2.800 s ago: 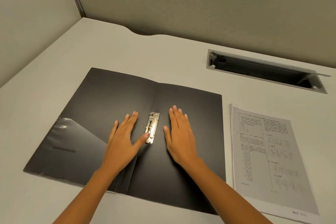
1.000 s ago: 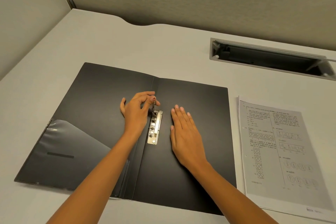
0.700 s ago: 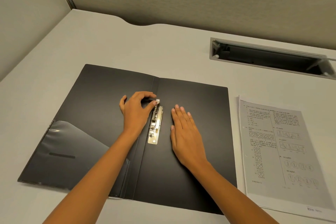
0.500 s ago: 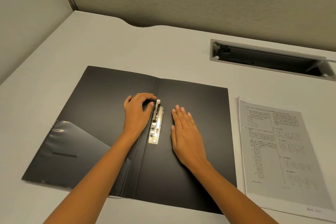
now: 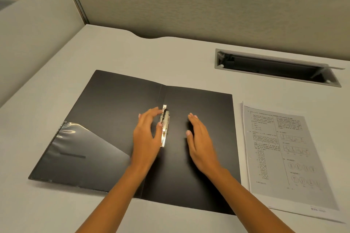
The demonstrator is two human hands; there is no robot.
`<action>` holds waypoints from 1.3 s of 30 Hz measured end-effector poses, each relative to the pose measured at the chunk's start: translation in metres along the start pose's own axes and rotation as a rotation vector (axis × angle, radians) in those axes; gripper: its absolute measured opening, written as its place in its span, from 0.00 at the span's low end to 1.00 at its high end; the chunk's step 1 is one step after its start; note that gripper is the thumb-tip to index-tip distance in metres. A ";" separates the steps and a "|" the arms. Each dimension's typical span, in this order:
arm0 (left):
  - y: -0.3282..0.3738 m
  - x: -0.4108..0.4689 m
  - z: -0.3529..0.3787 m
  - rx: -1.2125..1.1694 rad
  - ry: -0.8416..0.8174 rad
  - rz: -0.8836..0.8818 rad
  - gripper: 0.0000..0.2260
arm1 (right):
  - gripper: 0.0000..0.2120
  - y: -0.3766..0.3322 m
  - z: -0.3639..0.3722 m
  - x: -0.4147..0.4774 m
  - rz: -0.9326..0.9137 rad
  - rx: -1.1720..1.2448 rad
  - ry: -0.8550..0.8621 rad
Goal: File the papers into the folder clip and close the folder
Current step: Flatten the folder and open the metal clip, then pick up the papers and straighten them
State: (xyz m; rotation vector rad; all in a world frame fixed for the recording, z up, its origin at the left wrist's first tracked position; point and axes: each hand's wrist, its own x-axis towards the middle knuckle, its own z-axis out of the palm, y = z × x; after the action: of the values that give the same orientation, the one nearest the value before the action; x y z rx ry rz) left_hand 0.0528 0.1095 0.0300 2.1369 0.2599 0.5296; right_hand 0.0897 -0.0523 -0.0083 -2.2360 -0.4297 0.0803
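We see a black folder [image 5: 117, 119] lying open and flat on the pale tabletop [image 5: 170, 56], filling the centre and lower left of the frame. A clear plastic pocket [image 5: 83, 149] covers the lower part of its left-hand cover. A metal clip [image 5: 165, 126] sits along the spine fold near the centre of the frame, with its lever raised at the upper end.

Our left hand [image 5: 146, 136] is just left of the clip, fingers loosely spread and slightly curled. Its thumb touches, or nearly touches, the clip's edge; it has hold of nothing. Our right hand [image 5: 198, 140] is over the right-hand cover, apart from the clip, fingers extended and together, empty. We cannot tell whether the palm rests on the cover or hangs just above it.

The papers [image 5: 280, 155], a printed stack with text and diagrams, lie on the tabletop just beside the folder's right edge, at the right of the frame, outside the folder and clear of both hands.

A recessed cable slot [image 5: 274, 68] with an open flap is set into the tabletop at upper right. A partition wall [image 5: 189, 5] runs along the top of the frame.
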 end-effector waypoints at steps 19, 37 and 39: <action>0.072 -0.078 0.123 0.106 -0.856 0.319 0.28 | 0.20 0.069 -0.148 -0.114 0.541 -0.216 0.761; 0.070 -0.083 0.157 0.331 -0.814 0.452 0.31 | 0.43 0.101 -0.220 -0.106 1.167 -0.437 0.312; 0.070 -0.083 0.158 0.343 -0.816 0.448 0.31 | 0.43 0.103 -0.227 -0.100 1.193 -0.412 0.233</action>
State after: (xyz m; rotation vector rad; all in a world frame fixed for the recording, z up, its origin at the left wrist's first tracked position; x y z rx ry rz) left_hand 0.0513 -0.0769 -0.0165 2.5608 -0.6346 -0.1942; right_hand 0.0702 -0.3138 0.0522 -2.5453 1.1344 0.3666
